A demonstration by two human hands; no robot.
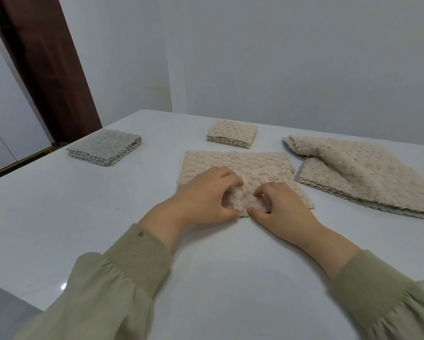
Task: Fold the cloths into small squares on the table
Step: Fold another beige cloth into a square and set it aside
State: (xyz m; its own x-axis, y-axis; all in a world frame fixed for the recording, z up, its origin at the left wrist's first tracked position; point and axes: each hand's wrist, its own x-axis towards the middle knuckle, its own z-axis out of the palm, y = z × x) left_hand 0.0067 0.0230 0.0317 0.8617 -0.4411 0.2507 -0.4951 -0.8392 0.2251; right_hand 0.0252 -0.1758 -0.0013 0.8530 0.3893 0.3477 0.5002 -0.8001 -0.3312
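A white glossy bench [83, 217] is seen filling the lower view, set against a pale wall; two olive-green ribbed sleeves [137, 253] are stretched over its near part. On the right side of the bench a loose pile of beige cloths [365, 173] is spread, unfolded, its top layer rumpled and a grey edge shown beneath. Just left of that pile, in the middle of the bench, the beige cloth [242, 163] is laid flat as a rectangle, its near edge bunched up. Well apart on the left a grey folded stack [105, 147] is placed; beyond the beige cloth, near its far edge but apart from it, a small beige folded square [233, 132] is set. The left hand [206, 195] is curled over the near edge; its grip is closed, a raised fold of the beige cloth being pinched between thumb and fingers; the right hand [279, 204], just beside it, is likewise curled, its grip closed on the same bunched edge.
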